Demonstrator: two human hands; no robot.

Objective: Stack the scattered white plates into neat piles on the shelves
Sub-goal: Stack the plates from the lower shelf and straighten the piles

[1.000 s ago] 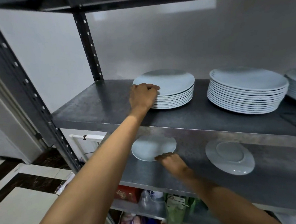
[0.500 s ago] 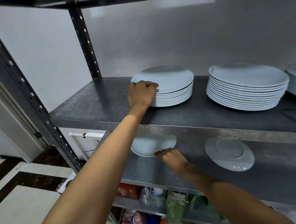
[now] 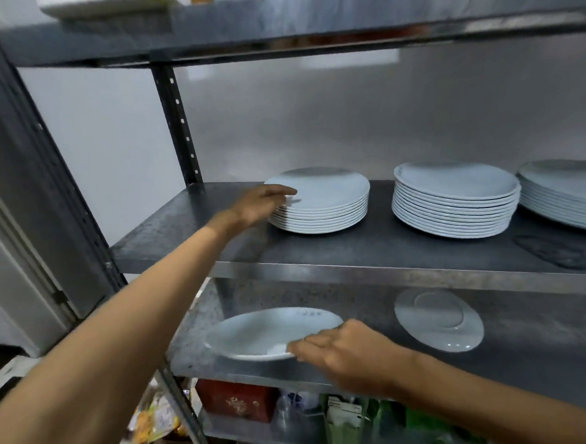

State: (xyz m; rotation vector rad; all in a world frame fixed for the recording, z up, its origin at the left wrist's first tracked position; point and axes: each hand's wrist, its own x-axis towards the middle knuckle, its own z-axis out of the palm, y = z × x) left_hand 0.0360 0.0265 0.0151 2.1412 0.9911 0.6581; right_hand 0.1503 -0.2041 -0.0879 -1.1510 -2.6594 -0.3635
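Three piles of white plates stand on the middle shelf (image 3: 372,251): a left pile (image 3: 324,202), a middle pile (image 3: 455,201) and a right pile (image 3: 568,194) cut by the frame edge. My left hand (image 3: 259,203) rests with fingers stretched against the left pile's rim, holding nothing. On the lower shelf (image 3: 532,337), my right hand (image 3: 340,352) grips the near edge of a single white plate (image 3: 267,329), tilted up off the shelf. Another plate (image 3: 438,319) lies upside down to its right.
A dark flat object (image 3: 550,250) lies at the middle shelf's front right. The top shelf (image 3: 272,24) hangs overhead with items on it. A perforated upright (image 3: 176,126) stands at the back left. A red box (image 3: 237,400) and packets sit on the bottom shelf.
My right hand has taken hold of the lower plate and pulled it forward, tilting it up. My left hand has opened from a fist on the left pile's rim. The view has tilted upward.
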